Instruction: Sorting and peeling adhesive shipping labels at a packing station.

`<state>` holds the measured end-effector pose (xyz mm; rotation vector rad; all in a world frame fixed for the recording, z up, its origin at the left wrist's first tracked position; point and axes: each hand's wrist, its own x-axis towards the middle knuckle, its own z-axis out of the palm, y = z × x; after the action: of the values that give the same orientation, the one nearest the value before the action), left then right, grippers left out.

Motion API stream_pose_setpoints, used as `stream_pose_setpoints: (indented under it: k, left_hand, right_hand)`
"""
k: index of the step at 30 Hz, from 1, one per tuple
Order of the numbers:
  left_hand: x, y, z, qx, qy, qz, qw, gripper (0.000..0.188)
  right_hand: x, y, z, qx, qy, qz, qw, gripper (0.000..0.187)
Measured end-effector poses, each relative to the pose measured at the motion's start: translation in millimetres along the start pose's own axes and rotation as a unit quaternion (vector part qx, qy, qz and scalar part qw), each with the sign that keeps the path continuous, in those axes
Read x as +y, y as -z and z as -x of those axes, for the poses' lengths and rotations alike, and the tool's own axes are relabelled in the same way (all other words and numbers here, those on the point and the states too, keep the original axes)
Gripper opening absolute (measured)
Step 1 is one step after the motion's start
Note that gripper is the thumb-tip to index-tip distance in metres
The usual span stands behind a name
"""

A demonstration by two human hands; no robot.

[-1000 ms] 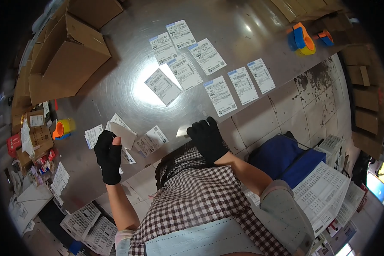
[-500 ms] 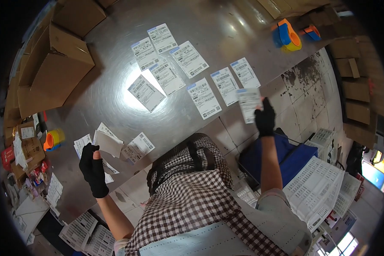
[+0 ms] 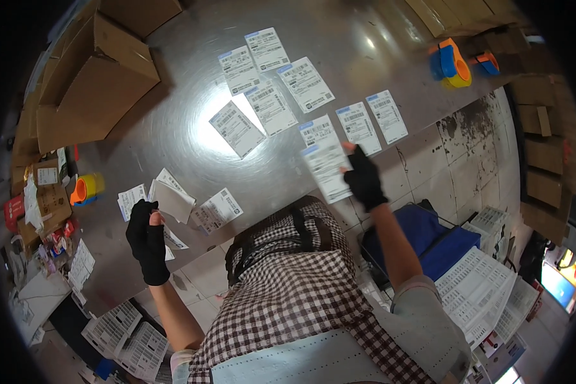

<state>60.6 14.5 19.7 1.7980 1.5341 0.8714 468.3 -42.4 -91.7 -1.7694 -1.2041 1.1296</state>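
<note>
My right hand (image 3: 366, 182), in a black fingerless glove, pinches a white shipping label (image 3: 326, 174) by its right edge. This label overlaps the lower part of another label (image 3: 317, 130) at the table's near edge. Two more labels, one (image 3: 358, 128) beside the other (image 3: 387, 116), lie just beyond my right hand. My left hand (image 3: 148, 246), gloved alike, is closed at a fanned bunch of labels (image 3: 174, 200); its fingers partly hide them. Beside that bunch lies a single label (image 3: 217, 211). Several labels (image 3: 270, 107) are spread face up across the table's middle.
The metal table (image 3: 192, 57) carries an open cardboard box (image 3: 102, 83) at far left. Tape dispensers stand at left (image 3: 86, 189) and far right (image 3: 451, 64). Below the right edge are a blue bag (image 3: 422, 240) and white plastic crates (image 3: 473, 288). More crates (image 3: 125, 339) sit lower left.
My right hand has moved left with its label, from beside the right-hand labels onto the near one. My left hand stays closed by the bunch. The whole view has shifted slightly.
</note>
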Motion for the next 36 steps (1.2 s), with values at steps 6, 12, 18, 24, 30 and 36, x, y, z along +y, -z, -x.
stream_pose_setpoints:
  k: [6,12,18,24,30,36]
  left_hand:
    - [4.6,-3.2,3.5,-0.007,0.007,-0.005,1.0,0.023]
    - [18.5,4.7,8.6,0.005,-0.023,-0.051,0.998,0.021]
    - [47.9,0.9,10.5,-0.051,-0.212,-0.16,0.963,0.036]
    - [62.0,-11.8,19.8,-0.107,-0.274,-0.19,0.937,0.041]
    - [49.0,3.4,28.7,0.154,-0.155,-0.015,0.976,0.041]
    - [-6.5,13.3,65.2,0.22,0.09,0.266,0.934,0.026]
  right_hand:
    - [-8.6,-93.1,-17.1,0.081,0.11,0.082,0.987,0.056]
    - [-38.7,-96.2,-8.1,0.096,0.157,0.3,0.936,0.06]
    - [-130.2,-150.7,26.1,-0.407,-0.117,-0.272,0.864,0.029]
    - [-150.7,-193.6,20.0,-0.435,0.158,-0.391,0.795,0.03]
    - [-172.5,-190.6,10.7,-0.542,0.069,-0.274,0.791,0.046]
    - [-202.9,-187.1,11.4,-0.458,-0.07,-0.366,0.807,0.055]
